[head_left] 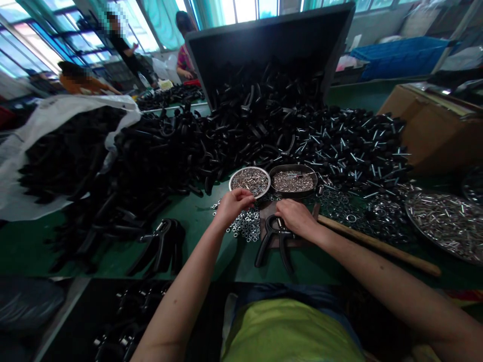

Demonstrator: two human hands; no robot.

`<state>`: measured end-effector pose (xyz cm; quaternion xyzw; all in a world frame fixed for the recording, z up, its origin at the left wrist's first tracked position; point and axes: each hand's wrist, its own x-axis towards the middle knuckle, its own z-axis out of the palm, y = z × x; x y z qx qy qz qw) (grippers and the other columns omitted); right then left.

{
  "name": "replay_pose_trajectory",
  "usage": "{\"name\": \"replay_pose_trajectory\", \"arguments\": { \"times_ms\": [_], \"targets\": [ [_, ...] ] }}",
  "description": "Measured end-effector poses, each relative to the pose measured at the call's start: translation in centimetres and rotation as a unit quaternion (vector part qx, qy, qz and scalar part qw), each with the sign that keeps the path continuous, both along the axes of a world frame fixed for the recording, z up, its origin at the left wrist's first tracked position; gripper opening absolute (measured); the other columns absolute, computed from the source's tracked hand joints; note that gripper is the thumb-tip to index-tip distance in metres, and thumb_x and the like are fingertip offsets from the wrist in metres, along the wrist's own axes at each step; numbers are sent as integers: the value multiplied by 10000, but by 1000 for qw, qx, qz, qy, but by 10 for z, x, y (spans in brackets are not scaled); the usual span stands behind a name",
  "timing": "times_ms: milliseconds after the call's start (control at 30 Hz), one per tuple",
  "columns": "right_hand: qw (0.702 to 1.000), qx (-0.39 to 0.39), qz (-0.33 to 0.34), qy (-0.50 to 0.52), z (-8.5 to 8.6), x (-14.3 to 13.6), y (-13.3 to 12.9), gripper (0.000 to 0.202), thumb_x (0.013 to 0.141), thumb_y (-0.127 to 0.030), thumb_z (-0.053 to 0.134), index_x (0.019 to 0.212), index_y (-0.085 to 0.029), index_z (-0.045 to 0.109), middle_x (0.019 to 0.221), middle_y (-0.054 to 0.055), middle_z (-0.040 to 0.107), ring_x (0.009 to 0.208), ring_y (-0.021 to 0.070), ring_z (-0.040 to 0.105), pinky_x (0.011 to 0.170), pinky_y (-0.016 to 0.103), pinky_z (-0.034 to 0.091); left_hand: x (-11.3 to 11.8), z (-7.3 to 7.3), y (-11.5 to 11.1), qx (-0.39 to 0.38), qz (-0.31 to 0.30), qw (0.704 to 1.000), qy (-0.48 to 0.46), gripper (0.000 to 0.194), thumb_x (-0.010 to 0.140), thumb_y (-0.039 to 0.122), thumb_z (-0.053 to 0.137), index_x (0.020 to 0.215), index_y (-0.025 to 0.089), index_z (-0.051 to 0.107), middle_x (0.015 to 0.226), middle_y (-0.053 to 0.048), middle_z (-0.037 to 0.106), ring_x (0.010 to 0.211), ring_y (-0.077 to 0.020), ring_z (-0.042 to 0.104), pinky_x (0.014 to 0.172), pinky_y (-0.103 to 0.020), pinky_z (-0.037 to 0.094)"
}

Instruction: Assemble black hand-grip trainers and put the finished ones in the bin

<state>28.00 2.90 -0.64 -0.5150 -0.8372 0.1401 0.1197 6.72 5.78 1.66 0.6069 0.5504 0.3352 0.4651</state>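
Note:
A black hand grip exerciser (pixel 263 251) with a coil spring between its two handles lies over a flat plate (pixel 302 243), handles toward me. My right hand (pixel 296 217) is closed at its spring end, the fingertips partly hidden. My left hand (pixel 237 203) is pinched at the near rim of a round dish of small metal pins (pixel 253 177); whatever is between its fingertips is too small to make out. Below that hand, small metal nuts or rings (pixel 245 226) are scattered. To the right of the dish stands an oval tin of tiny metal parts (pixel 293 182).
Black handles (pixel 166 146) are heaped behind, spilling from a tilted bin (pixel 271 40). A wooden-handled hammer (pixel 377 244), wire springs (pixel 337 201) and a tray of pins (pixel 445 221) lie right. More grips (pixel 162 246) stand left. Other people work beyond.

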Motion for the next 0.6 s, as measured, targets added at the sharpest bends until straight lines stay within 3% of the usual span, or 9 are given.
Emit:
{"name": "replay_pose_trajectory", "arguments": {
  "times_ms": [100,300,433,600],
  "targets": [
    [1000,17,14,-22,-2,-3,-6,186,911,-239,432,883,-150,593,934,108,632,910,212,531,708,292,360,10,-8,-28,-19,-49,998,-29,205,754,355,613,770,152,597,676,-9,632,613,-126,574,584,-241,435],
    [998,64,11,-9,0,14,-14,211,887,-313,494,1027,-185,586,956,69,640,941,205,519,756,301,397,35,-33,-56,95,-84,986,111,130,777,294,620,740,171,642,766,-15,627,744,-154,562,665,-255,403],
    [991,122,-35,-30,4,60,-34,210,864,-308,526,1021,-179,578,954,78,622,951,224,512,806,333,404,43,-40,-60,141,-82,973,166,101,809,257,600,758,176,631,780,-19,619,766,-160,561,690,-259,400],
    [980,95,-120,-129,-7,124,-68,221,805,-401,582,868,-191,558,863,65,576,838,230,520,689,332,408,45,-43,-67,186,-80,964,171,101,838,259,577,790,180,618,810,-24,606,784,-156,563,698,-249,411]
  ]
}}
